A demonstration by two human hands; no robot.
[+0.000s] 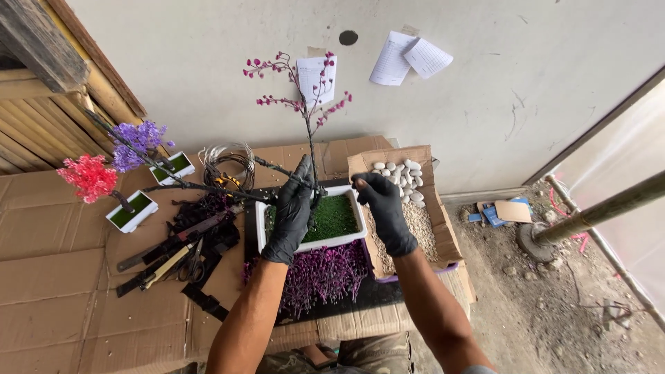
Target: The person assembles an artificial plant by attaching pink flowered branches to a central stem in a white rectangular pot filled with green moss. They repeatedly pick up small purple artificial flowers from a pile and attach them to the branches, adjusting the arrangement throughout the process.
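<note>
Black-gloved left hand (292, 208) grips the upright pink-blossom branch (308, 131) above the white planter (262, 228); right hand (384, 208), fingers curled empty, hovers just beside.

Left hand (291, 211) covered part of the white planter (346, 239) and the stem base of the pink-flowered branch (308, 131). Whatever the right hand (385, 208) pinched was too small to tell. Both forearms cut off by bottom edge. Tools (173, 256) on cardboard blurred, kinds uncertain. Wall papers (409, 59) illegible.
</note>
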